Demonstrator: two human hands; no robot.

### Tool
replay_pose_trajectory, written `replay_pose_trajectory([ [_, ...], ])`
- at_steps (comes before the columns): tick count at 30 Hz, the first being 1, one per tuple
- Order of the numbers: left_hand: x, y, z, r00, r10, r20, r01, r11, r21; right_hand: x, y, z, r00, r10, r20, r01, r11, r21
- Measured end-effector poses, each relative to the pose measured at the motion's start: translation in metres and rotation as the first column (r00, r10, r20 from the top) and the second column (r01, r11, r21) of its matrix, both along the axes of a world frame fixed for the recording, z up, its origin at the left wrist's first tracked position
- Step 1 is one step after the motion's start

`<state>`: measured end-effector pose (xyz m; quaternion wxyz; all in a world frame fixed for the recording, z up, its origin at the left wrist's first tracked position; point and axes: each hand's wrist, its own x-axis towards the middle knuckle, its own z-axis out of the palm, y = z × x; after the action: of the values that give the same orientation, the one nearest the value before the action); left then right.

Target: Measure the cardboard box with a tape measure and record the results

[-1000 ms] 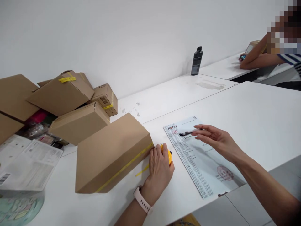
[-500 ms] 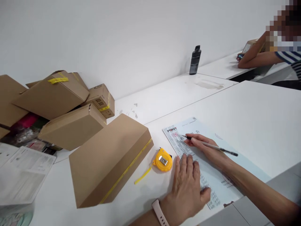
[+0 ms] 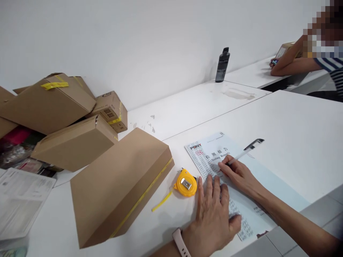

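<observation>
A light blue printed report [image 3: 270, 175] lies on the white table, headed "Testing Report". My right hand [image 3: 238, 175] rests over it, closed on a pen [image 3: 241, 151] with a clear barrel and black cap end that leans up to the right; the fingers hide the tip. Flat across the report's left edge and the table lies my left hand [image 3: 214, 210], fingers stretched and holding nothing, a pale pink band on its wrist. Just left of its fingertips sits a yellow tape measure [image 3: 187, 184] with a short length of tape out.
A closed cardboard box [image 3: 120, 178] with yellow tape stands left of the tape measure. More cardboard boxes [image 3: 53, 103] pile up at the far left, near printed papers [image 3: 24, 200]. A dark bottle [image 3: 222, 66] stands by the wall; a person's forearm [image 3: 294, 67] rests farther right.
My right hand has moved down the page, away from the title characters, and the pen has swung from lying low to pointing up right. My left hand stays nearly in place.
</observation>
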<state>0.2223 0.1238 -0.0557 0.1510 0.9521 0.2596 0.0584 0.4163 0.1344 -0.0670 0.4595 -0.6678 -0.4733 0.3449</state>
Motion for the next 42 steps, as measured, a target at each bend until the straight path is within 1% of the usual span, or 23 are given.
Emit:
replay_pose_trajectory([
  [2,0.000,0.000,0.001,1.000,-0.005,-0.005,0.005,1.000,0.015,-0.001,-0.001,-0.001,0.997,-0.004,0.073,0.003,1.000,0.000],
  [5,-0.001,0.000,0.001,1.000,-0.005,-0.009,0.005,0.999,0.052,-0.001,0.000,-0.007,0.999,0.029,0.040,-0.031,0.998,0.051],
  [7,-0.001,0.001,0.001,1.000,-0.007,-0.015,0.008,0.996,0.088,0.000,0.001,-0.012,0.999,0.029,0.020,-0.031,0.996,0.081],
  [10,-0.001,0.002,0.001,1.000,-0.011,-0.027,0.014,0.992,0.122,0.002,0.002,-0.015,0.995,0.007,0.101,-0.015,0.997,0.082],
  [12,-0.001,0.002,0.001,1.000,-0.010,-0.025,0.013,0.992,0.123,0.002,0.002,-0.015,0.988,0.003,0.154,-0.014,0.998,0.069],
  [14,0.000,0.002,0.002,1.000,-0.011,-0.020,0.013,0.993,0.115,0.002,0.002,-0.014,0.985,0.006,0.171,-0.017,0.998,0.061],
  [20,0.000,0.002,0.000,1.000,-0.009,-0.011,0.010,0.994,0.110,0.002,0.003,-0.017,0.985,0.033,0.170,-0.043,0.998,0.055],
  [27,0.000,0.001,0.001,1.000,-0.016,-0.025,0.019,0.995,0.096,0.001,0.002,-0.014,0.982,0.048,0.184,-0.056,0.998,0.040],
  [32,0.000,0.002,0.002,0.999,-0.017,-0.035,0.020,0.995,0.095,0.001,0.003,-0.015,0.980,0.056,0.191,-0.062,0.998,0.030],
  [37,-0.001,0.002,0.001,0.999,-0.018,-0.032,0.021,0.992,0.123,0.001,0.003,-0.016,0.978,0.053,0.203,-0.063,0.997,0.045],
  [42,-0.001,0.001,-0.002,1.000,-0.018,-0.025,0.021,0.986,0.164,0.000,0.003,-0.011,0.975,0.062,0.216,-0.076,0.996,0.053],
])
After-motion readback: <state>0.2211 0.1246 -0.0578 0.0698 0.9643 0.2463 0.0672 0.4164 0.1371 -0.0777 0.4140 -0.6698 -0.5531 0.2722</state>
